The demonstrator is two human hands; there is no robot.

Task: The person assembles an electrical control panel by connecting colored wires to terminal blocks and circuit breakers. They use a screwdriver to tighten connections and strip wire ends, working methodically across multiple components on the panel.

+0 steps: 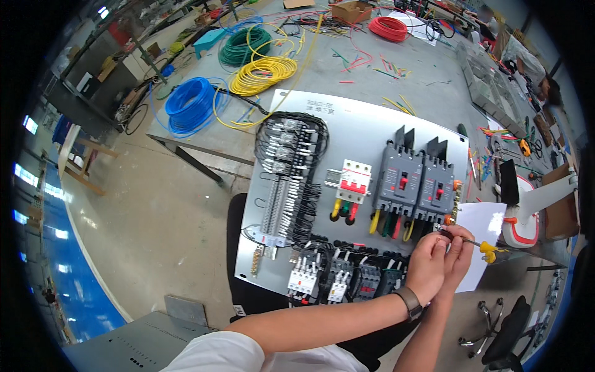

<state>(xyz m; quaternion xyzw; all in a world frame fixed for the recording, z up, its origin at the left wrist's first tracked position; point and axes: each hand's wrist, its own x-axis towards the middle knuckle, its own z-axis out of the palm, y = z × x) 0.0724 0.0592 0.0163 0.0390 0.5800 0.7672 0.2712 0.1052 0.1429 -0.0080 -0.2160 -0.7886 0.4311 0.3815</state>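
Observation:
My left hand (426,263), with a dark watch on its wrist, is closed at the lower right of a metal mounting plate (353,118). What its fingers pinch is too small to make out. Pressed close beside it, my right hand (457,263) is closed around a screwdriver (488,249), whose yellow handle end points right. A small dark piece shows at the fingertips, below two grey circuit breakers (400,180) with red levers. Yellow, green and red wires come out under the breakers. A white breaker (353,181) sits left of them.
Terminal blocks (282,208) with black wiring line the plate's left side, contactors (304,276) its lower edge. Blue (189,105), yellow (263,75), green (245,46) and red (388,28) wire coils lie on the table. A white fan-like device (524,226) and a paper sheet (486,226) are at right.

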